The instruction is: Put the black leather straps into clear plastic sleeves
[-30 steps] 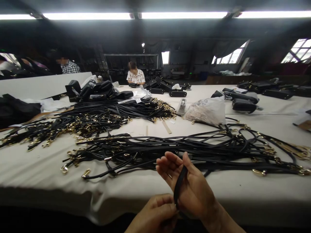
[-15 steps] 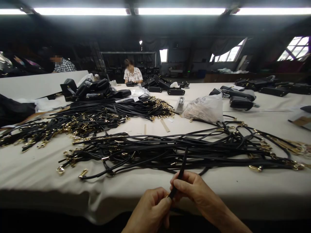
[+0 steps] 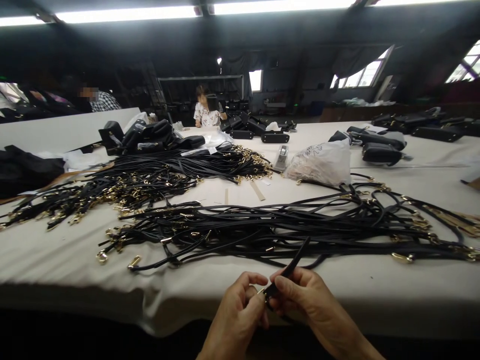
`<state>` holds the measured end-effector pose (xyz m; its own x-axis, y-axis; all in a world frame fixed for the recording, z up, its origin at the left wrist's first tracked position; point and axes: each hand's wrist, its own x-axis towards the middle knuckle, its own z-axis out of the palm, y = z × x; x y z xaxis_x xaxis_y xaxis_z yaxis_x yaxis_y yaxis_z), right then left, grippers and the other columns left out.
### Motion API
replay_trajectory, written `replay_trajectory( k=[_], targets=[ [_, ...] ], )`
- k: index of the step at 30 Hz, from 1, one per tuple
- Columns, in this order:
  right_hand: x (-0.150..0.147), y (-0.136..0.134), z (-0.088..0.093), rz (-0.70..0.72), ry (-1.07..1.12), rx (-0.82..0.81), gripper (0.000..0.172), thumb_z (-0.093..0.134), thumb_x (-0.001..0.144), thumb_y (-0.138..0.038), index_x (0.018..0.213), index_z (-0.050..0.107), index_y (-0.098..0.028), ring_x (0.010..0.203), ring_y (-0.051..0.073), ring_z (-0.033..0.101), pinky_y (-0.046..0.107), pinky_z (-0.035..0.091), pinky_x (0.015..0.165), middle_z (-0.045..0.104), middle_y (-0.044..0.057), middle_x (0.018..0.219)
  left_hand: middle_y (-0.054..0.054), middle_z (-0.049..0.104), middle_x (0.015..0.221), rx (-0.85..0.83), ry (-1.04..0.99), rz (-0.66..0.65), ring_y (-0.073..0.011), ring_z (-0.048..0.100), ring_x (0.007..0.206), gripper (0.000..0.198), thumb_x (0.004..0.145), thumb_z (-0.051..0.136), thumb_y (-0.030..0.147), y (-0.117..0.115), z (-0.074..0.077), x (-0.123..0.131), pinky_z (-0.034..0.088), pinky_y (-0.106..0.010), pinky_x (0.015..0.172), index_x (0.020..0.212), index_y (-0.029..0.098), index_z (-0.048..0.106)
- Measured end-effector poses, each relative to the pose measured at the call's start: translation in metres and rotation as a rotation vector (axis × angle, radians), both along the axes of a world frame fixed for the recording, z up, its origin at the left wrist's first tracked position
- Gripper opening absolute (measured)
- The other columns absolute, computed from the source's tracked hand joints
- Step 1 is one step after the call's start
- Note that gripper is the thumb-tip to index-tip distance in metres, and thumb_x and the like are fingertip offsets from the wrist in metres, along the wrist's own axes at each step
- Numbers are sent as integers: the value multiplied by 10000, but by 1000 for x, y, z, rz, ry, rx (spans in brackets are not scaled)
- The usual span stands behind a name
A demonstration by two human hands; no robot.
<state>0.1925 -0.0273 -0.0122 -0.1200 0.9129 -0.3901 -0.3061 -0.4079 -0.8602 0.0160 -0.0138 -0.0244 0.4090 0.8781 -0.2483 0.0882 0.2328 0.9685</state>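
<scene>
A black strap (image 3: 296, 261) is pinched between the thumb and fingers of my right hand (image 3: 307, 295), its free end pointing up and to the right. My left hand (image 3: 242, 310) grips the lower part of the same strap, where a bit of gold-coloured metal shows at the fingertips. Part of the strap hangs below my hands, mostly hidden by them. Just beyond lies a long bundle of black straps (image 3: 240, 227) with gold clasps at both ends.
Another heap of straps with gold clasps (image 3: 138, 182) lies at the left. Behind are a white plastic bag (image 3: 318, 162), black handbags (image 3: 150, 135) and a stapler-like grey item (image 3: 281, 156). A co-worker (image 3: 206, 112) sits across the table (image 3: 195, 285).
The strap's free end has tilted further right, and my left index finger has lifted. The whole view has shifted slightly. Across the table, the co-worker has raised a dark object.
</scene>
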Motion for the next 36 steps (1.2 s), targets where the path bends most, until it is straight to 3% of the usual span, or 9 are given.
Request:
replay_trajectory(
  k=[6,10,12,15,21,24,27,32,36],
  targets=[
    [-1,-10,-14,-77,-330,258,375,791,770,-492,938,771,-158,766,244,697,344,568,733,745,103,837,77,492,549,45,26,34,-124,455,520,300,882,569,361,3,3,7,364,-229,562,1110,168,548],
    [4,-10,5,175,-651,658,221,697,858,-355,1007,799,-227,874,270,688,366,531,827,756,102,939,86,456,584,66,68,8,-127,444,553,314,860,612,363,6,7,5,337,-231,573,1112,190,541],
    [10,-4,20,321,-639,601,245,690,862,-384,1024,790,-230,841,246,681,329,529,785,754,82,905,71,507,622,67,5,-68,-133,463,579,378,876,600,408,8,13,1,350,-240,600,1165,184,505],
    [15,8,29,245,-584,457,353,670,858,-518,991,747,-200,846,219,662,286,518,771,734,68,897,35,594,687,56,-54,-193,-151,512,637,428,908,567,401,9,24,-5,375,-250,633,1255,177,456],
    [-16,16,2,295,-351,339,594,548,919,-614,1316,503,-174,618,126,546,230,433,605,608,-7,704,8,646,863,30,-106,-191,-152,564,745,432,848,631,236,12,31,-13,408,-231,656,1264,211,516],
    [-28,15,-12,186,-177,244,766,648,817,-669,1346,462,-148,515,89,438,197,362,513,484,-65,605,28,654,854,-31,-122,-186,-145,569,727,502,755,646,121,14,29,-17,424,-222,650,1232,229,534],
    [-26,18,-16,142,-177,237,746,618,825,-691,1347,512,-168,529,99,434,213,390,537,473,-58,605,2,683,864,52,-70,-112,-185,612,819,265,790,610,134,16,33,-20,465,-260,737,1048,196,622],
    [-27,34,17,229,-555,579,427,545,939,-559,1164,718,-241,1071,232,583,330,438,963,658,82,1145,-27,715,867,171,37,-53,-227,628,857,175,736,612,100,20,41,-21,474,-288,769,876,154,703],
    [-49,46,59,415,-180,464,533,573,902,-618,1184,707,-187,926,201,630,299,478,822,698,88,1008,-52,740,839,158,46,47,-264,653,838,229,696,695,155,20,28,-19,500,-311,741,919,135,743]
  ],
)
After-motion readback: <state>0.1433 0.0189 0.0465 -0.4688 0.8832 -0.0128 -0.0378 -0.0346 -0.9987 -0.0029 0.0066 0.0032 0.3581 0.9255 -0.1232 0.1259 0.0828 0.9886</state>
